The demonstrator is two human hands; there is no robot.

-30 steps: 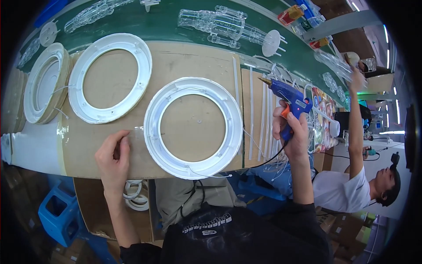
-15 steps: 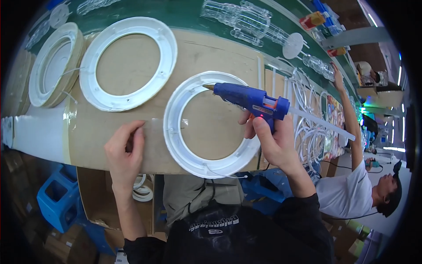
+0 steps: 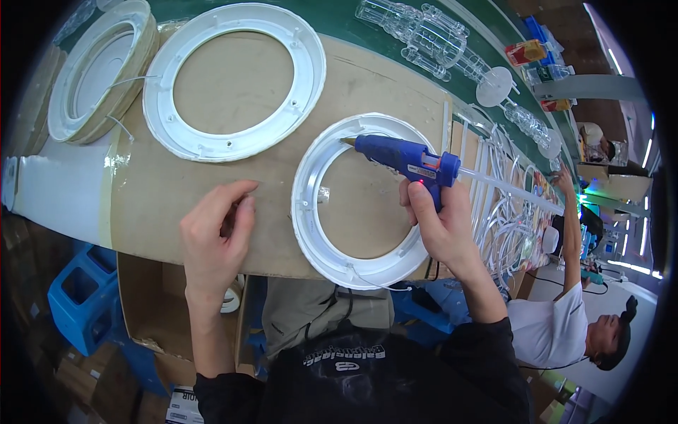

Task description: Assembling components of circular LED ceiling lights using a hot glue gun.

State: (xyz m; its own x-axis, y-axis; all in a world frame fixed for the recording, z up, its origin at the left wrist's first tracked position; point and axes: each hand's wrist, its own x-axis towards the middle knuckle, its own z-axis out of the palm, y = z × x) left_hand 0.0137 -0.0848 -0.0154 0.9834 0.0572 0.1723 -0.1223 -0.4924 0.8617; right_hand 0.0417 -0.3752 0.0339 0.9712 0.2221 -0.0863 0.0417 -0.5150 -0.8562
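My right hand [image 3: 441, 226] is closed around the handle of a blue hot glue gun [image 3: 406, 159]. A long clear glue stick [image 3: 512, 189] runs out of its back end. The gun's nozzle points left, over the upper-left part of a white ring-shaped frame [image 3: 306, 212]; whether it touches the ring cannot be told. A thin wire [image 3: 381, 284] trails from the ring's near edge. My left hand [image 3: 215, 230] hovers left of this ring, fingers loosely curled, thumb and forefinger apart, holding nothing visible. A larger-looking white ring [image 3: 164, 116] lies farther back, beyond my left hand.
Stacked rings [image 3: 62, 113] stand at far left on the cardboard-covered table [image 3: 381, 71]. Clear glass-like pieces [image 3: 434, 39] lie along the green surface behind. Tangled white wires [image 3: 505, 230] are at right. A co-worker [image 3: 554, 311] reaches in there. A blue stool [image 3: 81, 300] stands lower left.
My view has shifted, so the rings sit farther right. The nozzle has moved slightly left relative to the near ring. The left hand remains curled beside it.
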